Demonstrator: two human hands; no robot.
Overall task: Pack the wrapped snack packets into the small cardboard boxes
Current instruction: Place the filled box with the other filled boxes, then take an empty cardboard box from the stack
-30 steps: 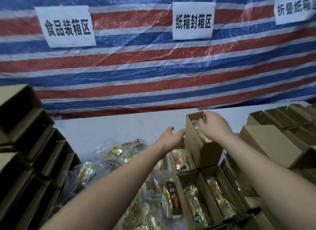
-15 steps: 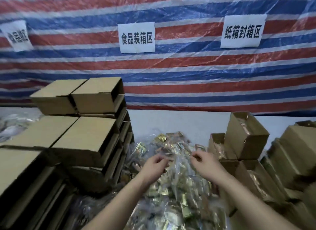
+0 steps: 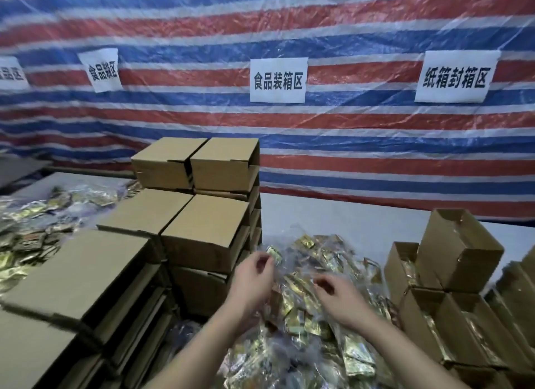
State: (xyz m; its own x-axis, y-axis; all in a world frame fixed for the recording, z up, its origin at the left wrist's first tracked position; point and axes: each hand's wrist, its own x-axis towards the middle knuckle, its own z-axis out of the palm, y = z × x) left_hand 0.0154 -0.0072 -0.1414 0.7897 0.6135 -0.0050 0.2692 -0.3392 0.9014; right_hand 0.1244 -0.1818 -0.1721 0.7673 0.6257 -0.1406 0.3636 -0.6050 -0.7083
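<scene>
A heap of gold snack packets [image 3: 307, 299] in clear wrap lies on the table in front of me. My left hand [image 3: 254, 275] is raised just above the heap's left side, and its curled fingertips pinch a small gold packet [image 3: 274, 254]. My right hand [image 3: 337, 294] hovers over the middle of the heap with fingers and thumb curled together; whether they hold anything is unclear. Open small cardboard boxes [image 3: 474, 328] at the right hold packets. One more open box [image 3: 460, 249] stands on top of them.
A tall stack of cardboard boxes [image 3: 202, 229] lying on their sides fills the left, close to my left hand. A second heap of packets [image 3: 34, 215] lies at the far left. Bare white table [image 3: 333, 215] stretches behind the heap up to a striped tarp with paper signs.
My view has turned left, from the boxes on the right to the heap. Both hands left the upright box and came down over the packets. The left hand has since lifted with a packet.
</scene>
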